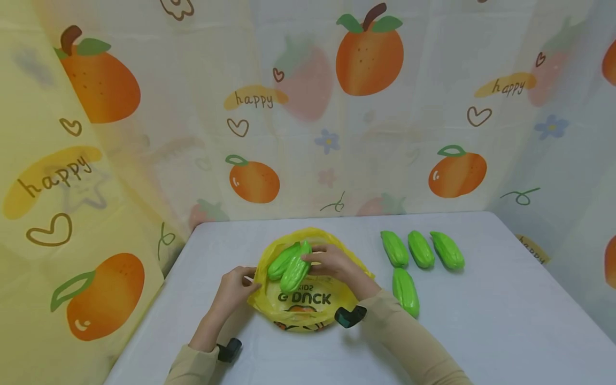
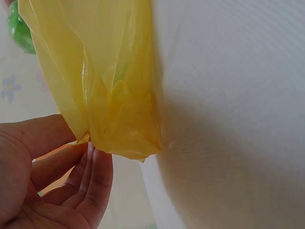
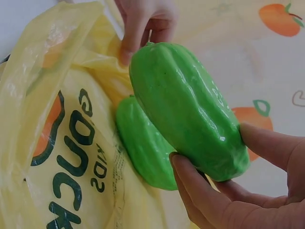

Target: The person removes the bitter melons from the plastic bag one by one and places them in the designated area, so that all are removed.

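White table (image 1: pixel 462 337) | left fingers (image 2: pixel 101 181) pinch bag (image 1: pixel 313 300) | right fingers (image 3: pixel 205 191) grip gourd (image 3: pixel 188 107) (second gourd (image 3: pixel 142 148) inside)

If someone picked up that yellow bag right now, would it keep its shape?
Probably not: the yellow bag looks thin and see-through, so it should be floppy. It likely gathers easily, since it creases where the left hand pinches its edge. The green vegetable lying inside would probably make it sag.
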